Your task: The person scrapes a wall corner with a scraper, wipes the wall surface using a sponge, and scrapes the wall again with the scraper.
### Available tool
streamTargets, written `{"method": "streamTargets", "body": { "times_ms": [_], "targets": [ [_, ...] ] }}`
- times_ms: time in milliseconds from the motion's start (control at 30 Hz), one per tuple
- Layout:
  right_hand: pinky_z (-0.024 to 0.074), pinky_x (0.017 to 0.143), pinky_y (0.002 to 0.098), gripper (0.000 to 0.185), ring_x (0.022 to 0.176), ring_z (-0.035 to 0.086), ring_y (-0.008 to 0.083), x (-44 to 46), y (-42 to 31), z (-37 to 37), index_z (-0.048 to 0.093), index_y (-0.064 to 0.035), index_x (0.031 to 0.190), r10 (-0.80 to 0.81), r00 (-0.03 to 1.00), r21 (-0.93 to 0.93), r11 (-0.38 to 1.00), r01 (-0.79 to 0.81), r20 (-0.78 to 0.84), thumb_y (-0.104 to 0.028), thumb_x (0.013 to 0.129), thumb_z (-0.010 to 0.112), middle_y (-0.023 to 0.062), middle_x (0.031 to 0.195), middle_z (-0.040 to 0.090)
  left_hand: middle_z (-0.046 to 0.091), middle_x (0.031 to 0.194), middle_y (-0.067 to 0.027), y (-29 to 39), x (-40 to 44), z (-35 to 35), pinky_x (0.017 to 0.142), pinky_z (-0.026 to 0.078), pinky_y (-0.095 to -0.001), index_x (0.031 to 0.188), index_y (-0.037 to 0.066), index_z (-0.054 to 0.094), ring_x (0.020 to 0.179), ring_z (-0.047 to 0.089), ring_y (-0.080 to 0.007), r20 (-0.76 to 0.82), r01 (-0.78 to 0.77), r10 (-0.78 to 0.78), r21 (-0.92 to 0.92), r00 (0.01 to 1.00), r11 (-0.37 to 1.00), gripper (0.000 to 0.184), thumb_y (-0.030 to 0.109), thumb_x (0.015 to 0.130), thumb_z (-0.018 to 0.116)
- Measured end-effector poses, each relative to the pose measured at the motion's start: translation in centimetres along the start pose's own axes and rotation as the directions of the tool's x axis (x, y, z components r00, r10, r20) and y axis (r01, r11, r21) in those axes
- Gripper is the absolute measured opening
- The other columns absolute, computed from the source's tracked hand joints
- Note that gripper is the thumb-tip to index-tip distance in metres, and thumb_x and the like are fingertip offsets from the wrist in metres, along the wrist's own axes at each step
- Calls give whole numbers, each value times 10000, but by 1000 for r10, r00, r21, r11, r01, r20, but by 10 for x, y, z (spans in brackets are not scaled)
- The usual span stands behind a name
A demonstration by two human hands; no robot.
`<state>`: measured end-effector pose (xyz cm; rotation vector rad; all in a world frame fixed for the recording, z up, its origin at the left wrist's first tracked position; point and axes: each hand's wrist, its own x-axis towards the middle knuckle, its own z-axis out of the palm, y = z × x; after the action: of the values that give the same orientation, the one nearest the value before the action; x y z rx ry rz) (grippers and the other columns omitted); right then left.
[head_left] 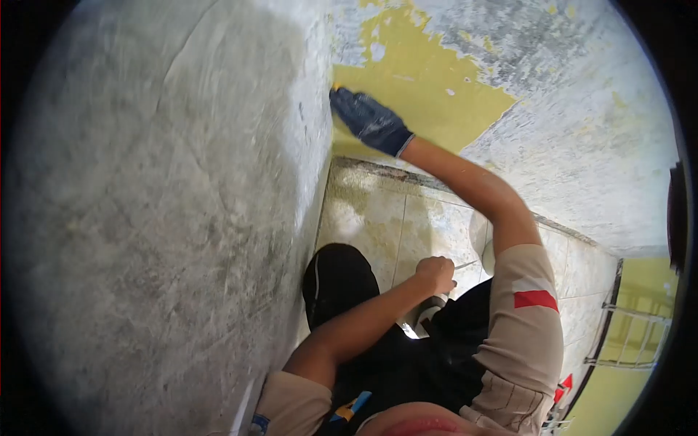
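My right hand (371,122), in a dark blue knitted glove, reaches up to the wall corner. Its fingers are pressed together against the yellow patch of wall (436,94), with a small bit of yellow at their tips; whatever they grip is hidden. Bare and closed, my left hand (436,275) is low over my knees. Something thin and dark sticks out to its right, too small to name. Around the yellow patch, the wall surface (567,138) is mottled white and grey.
A rough grey wall (160,218) fills the left side. Pale floor tiles (378,218) run along the wall base. My bent knee (338,283) is near the corner. At the right are a metal rack (636,316) and a red object (563,389).
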<state>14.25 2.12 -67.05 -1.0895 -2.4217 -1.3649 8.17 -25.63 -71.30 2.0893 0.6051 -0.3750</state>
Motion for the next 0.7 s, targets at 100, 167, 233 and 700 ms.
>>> {"method": "streamTargets", "body": {
  "times_ms": [100,167,233,700],
  "targets": [
    [426,1146,380,536,1403,527,242,-18,-20,9,544,6,1463,61,998,185,981,-61,10,-106,940,518,126,1528,545,749,1134,-197,8,-8,2,918,580,-439,1100,18,748,1073,728,-336,12,-13,12,51,1000,999,404,337,852,744],
    [461,1126,374,578,1353,562,254,-35,-29,13,528,-22,1480,60,998,391,919,-59,9,-114,910,571,127,1494,565,755,1098,-199,12,-8,15,886,589,-449,1060,15,760,1027,739,-348,4,-52,52,105,999,993,375,324,849,735],
    [471,1114,378,586,1346,569,258,-62,-38,26,528,-30,1482,18,995,482,874,-66,103,-124,906,579,130,1492,566,756,1117,-185,28,-21,10,902,586,-432,1082,21,757,1060,734,-328,11,-70,70,94,998,993,378,317,847,756],
    [517,1066,404,371,1286,610,323,-232,-35,67,717,17,1168,-249,950,628,775,77,190,-113,822,681,193,1329,660,748,1222,-116,27,-41,25,919,586,-378,1163,89,766,1149,717,-258,145,-18,-6,164,989,986,355,276,865,720]
  ]
}}
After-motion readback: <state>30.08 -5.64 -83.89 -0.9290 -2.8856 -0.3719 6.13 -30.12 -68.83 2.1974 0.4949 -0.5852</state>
